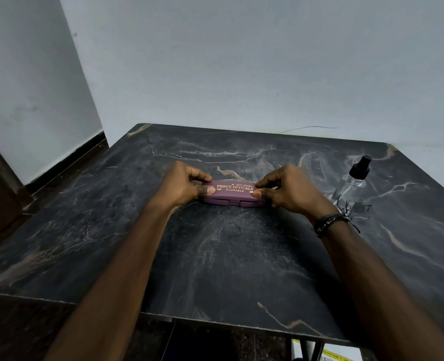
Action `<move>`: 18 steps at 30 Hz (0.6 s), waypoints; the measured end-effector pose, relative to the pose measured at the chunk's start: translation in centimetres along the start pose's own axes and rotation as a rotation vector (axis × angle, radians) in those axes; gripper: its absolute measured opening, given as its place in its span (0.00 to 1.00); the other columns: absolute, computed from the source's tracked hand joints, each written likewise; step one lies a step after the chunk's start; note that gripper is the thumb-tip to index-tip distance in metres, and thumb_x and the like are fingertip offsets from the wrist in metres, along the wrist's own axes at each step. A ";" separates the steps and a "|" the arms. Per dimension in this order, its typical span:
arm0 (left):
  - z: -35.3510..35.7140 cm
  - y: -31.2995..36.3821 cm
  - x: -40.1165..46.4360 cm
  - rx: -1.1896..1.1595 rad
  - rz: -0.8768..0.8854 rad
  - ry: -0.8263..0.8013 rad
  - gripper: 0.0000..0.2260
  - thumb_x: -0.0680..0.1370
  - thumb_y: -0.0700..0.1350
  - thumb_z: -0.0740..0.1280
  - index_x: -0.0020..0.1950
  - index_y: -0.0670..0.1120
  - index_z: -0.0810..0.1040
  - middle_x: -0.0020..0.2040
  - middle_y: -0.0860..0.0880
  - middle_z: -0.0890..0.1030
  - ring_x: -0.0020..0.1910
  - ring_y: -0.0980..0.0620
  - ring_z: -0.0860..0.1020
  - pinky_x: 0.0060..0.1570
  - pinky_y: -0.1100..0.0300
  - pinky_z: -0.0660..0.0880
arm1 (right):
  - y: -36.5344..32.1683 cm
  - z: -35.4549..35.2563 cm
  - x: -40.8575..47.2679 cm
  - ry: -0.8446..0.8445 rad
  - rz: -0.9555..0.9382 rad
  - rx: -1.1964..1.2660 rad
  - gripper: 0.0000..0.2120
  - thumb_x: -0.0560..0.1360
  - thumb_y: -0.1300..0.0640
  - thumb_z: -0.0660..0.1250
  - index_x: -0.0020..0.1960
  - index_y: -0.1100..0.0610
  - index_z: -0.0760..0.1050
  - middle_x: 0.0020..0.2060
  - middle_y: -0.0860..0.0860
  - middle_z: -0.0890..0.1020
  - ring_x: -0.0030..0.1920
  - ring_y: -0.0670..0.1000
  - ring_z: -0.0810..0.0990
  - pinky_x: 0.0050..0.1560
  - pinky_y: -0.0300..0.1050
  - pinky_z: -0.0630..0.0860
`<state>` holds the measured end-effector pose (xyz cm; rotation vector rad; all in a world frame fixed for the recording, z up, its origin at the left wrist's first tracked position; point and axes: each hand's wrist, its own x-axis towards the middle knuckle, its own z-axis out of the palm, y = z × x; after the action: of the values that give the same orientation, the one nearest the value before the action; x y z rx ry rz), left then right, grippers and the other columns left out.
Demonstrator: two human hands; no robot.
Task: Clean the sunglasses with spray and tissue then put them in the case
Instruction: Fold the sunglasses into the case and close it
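While both hands grip it, the purple case (233, 193) lies closed on the dark marble table (215, 256).

The left hand (183, 187) pinches the left end of the case between thumb and curled fingers; the right hand (288, 192) pinches the right end the same way. A clear spray bottle (358, 173) with a black cap stands well apart at the right. The sunglasses are not visible.

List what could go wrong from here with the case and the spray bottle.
1. Both hands, left hand and right hand, pinch the ends of the closed purple case on the table; if it pops open suddenly, it may slip or skid.
2. The clear spray bottle stands close behind the right wrist; drawing that arm back could knock it over.
3. No sunglasses or tissue are visible, so whether the glasses are inside cannot be told.
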<state>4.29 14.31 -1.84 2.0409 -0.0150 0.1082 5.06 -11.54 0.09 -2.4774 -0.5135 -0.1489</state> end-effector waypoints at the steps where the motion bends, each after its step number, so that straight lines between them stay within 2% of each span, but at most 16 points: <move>1: 0.0 0.0 0.0 0.012 0.002 -0.004 0.16 0.65 0.39 0.80 0.52 0.41 0.84 0.48 0.46 0.85 0.47 0.52 0.83 0.52 0.58 0.80 | -0.1 -0.1 0.1 0.001 -0.002 -0.028 0.10 0.70 0.48 0.76 0.49 0.51 0.86 0.45 0.48 0.87 0.31 0.35 0.79 0.46 0.46 0.81; 4: 0.1 0.4 -0.2 0.038 0.012 -0.018 0.17 0.67 0.38 0.79 0.55 0.39 0.83 0.50 0.45 0.85 0.46 0.54 0.82 0.49 0.63 0.78 | -0.6 -0.2 0.1 0.000 -0.009 -0.090 0.10 0.70 0.49 0.75 0.49 0.52 0.86 0.46 0.49 0.86 0.41 0.44 0.81 0.47 0.44 0.80; 7: 0.2 0.8 -0.3 0.077 0.021 -0.017 0.18 0.68 0.37 0.78 0.57 0.39 0.82 0.52 0.44 0.84 0.48 0.53 0.81 0.51 0.63 0.76 | -0.7 0.0 0.1 -0.002 -0.013 -0.130 0.10 0.71 0.49 0.75 0.49 0.52 0.85 0.46 0.49 0.86 0.43 0.46 0.81 0.44 0.40 0.76; 10: 0.4 0.9 -0.5 0.107 0.022 -0.016 0.18 0.70 0.37 0.77 0.58 0.39 0.82 0.55 0.44 0.84 0.50 0.52 0.80 0.52 0.64 0.75 | -0.9 0.1 0.1 -0.010 -0.001 -0.152 0.08 0.71 0.50 0.75 0.48 0.52 0.85 0.46 0.49 0.86 0.45 0.48 0.82 0.47 0.46 0.80; 12: 0.4 1.0 -0.6 0.127 0.032 -0.015 0.18 0.70 0.37 0.77 0.59 0.39 0.82 0.56 0.44 0.84 0.51 0.52 0.80 0.55 0.63 0.75 | -1.2 0.2 -0.1 -0.003 -0.002 -0.179 0.06 0.72 0.51 0.74 0.48 0.52 0.83 0.46 0.50 0.85 0.46 0.49 0.83 0.47 0.46 0.80; 15: 0.5 1.2 -0.9 0.155 0.038 -0.017 0.19 0.71 0.38 0.76 0.61 0.40 0.81 0.59 0.43 0.83 0.55 0.51 0.79 0.61 0.58 0.75 | -1.6 0.6 -0.4 -0.002 -0.019 -0.242 0.08 0.76 0.53 0.69 0.54 0.48 0.81 0.49 0.51 0.85 0.48 0.52 0.83 0.48 0.47 0.79; 18: 0.5 1.1 -1.2 0.151 0.042 -0.021 0.19 0.72 0.38 0.76 0.62 0.40 0.80 0.61 0.43 0.82 0.55 0.52 0.78 0.59 0.61 0.73 | -2.0 0.8 -0.9 -0.009 -0.045 -0.247 0.12 0.78 0.54 0.65 0.59 0.49 0.80 0.55 0.50 0.84 0.52 0.52 0.82 0.50 0.43 0.76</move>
<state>3.04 13.34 -1.18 2.1932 -0.0651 0.1174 3.44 -9.86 0.27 -2.7079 -0.5859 -0.2311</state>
